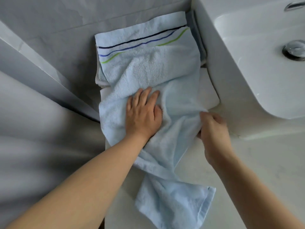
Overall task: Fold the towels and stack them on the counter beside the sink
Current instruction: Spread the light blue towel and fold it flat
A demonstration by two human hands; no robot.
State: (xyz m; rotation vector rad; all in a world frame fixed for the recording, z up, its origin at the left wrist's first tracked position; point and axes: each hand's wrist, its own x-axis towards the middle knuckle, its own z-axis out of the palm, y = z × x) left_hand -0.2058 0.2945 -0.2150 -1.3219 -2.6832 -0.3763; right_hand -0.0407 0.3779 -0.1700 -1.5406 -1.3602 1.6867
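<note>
Folding light-blue striped towel (148,66), spread over folded stack (208,91) on counter (264,162) left of sink (247,55) | left hand (142,114) flat, pressing mid-cloth | right hand (212,128) pinching right edge | next, judged: bring the hanging end up over the pressed line.

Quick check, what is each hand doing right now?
Left hand: open, fingers flat, pressing down on the light blue towel.
Right hand: closed, fingers curled and gripping the towel's right edge.
</note>
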